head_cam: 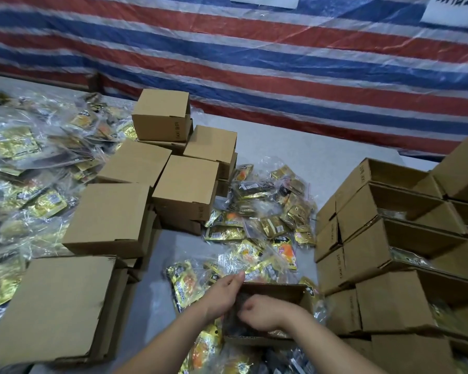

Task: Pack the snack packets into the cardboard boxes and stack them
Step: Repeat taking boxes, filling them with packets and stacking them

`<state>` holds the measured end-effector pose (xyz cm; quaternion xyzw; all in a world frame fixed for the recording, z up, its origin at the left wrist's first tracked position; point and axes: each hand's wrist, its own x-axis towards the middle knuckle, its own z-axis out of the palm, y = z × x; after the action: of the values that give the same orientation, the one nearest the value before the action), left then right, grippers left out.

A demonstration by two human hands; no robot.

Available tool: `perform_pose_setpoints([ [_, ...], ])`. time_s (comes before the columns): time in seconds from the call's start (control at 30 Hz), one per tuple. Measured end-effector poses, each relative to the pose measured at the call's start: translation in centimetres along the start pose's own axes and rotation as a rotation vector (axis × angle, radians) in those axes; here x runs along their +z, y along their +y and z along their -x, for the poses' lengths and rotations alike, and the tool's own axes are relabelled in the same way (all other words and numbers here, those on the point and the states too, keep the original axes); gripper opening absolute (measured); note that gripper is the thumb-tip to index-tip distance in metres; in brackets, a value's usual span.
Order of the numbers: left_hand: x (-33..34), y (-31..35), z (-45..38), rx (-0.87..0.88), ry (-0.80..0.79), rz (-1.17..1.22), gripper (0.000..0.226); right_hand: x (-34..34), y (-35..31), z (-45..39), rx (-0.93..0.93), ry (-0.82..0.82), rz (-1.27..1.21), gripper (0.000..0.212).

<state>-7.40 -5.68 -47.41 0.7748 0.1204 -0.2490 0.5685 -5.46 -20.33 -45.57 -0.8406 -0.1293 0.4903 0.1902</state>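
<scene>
Hands — left [223, 294], right [264, 311] — together pinch a dark packet [241, 306] inside the open box [295, 292].

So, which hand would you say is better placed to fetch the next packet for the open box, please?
Probably the left hand: it sits at the open box's far-left corner, beside loose packets; the right hand is inside the box.

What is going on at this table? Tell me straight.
A person is packing snacks. Both hands, left hand and right hand, are pushing a dark snack packet into an open brown cardboard box at the near edge. Loose gold and clear-plastic snack packets lie scattered on the grey table. Closed brown boxes are stacked to the left; open filled boxes are stacked to the right.
</scene>
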Motion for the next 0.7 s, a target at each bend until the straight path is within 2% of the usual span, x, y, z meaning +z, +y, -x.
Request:
perform_pose_setpoints([
  [0.1,0.1,-0.3,0.0,-0.004,-0.001,-0.057,0.06,2.1,-0.4,-1.2,0.054,-0.1,0.126,0.046],
  [0.17,0.5,-0.8,0.1,-0.004,-0.004,-0.106,0.062,3.0,0.1,-1.8,0.064,-0.101,0.141,0.051],
  [0.27,1.0,-0.8,0.4,-0.019,0.012,-0.06,0.065,2.9,-0.1,-1.3,0.032,-0.036,0.106,0.054],
  [0.33,1.0,-0.6,0.5,-0.024,0.031,-0.036,0.065,2.1,-0.2,-0.4,0.013,0.028,0.029,0.049],
  [0.43,0.8,-0.2,0.5,-0.012,0.013,-0.043,0.059,0.7,1.0,1.3,-0.035,0.139,-0.056,0.026],
  [0.5,0.7,0.1,0.7,-0.008,0.006,-0.005,0.056,0.2,2.0,2.1,-0.055,0.226,-0.114,0.029],
  [0.6,0.5,0.0,0.9,-0.012,0.021,0.044,0.055,0.5,2.8,2.2,-0.04,0.219,-0.122,0.023],
  [0.63,0.2,-0.2,1.0,-0.024,0.052,0.091,0.055,0.7,3.0,1.8,-0.04,0.218,-0.102,0.022],
  [0.7,-1.1,-0.7,0.7,-0.077,0.218,0.238,0.05,0.8,3.0,1.4,-0.037,0.213,-0.07,0.027],
])
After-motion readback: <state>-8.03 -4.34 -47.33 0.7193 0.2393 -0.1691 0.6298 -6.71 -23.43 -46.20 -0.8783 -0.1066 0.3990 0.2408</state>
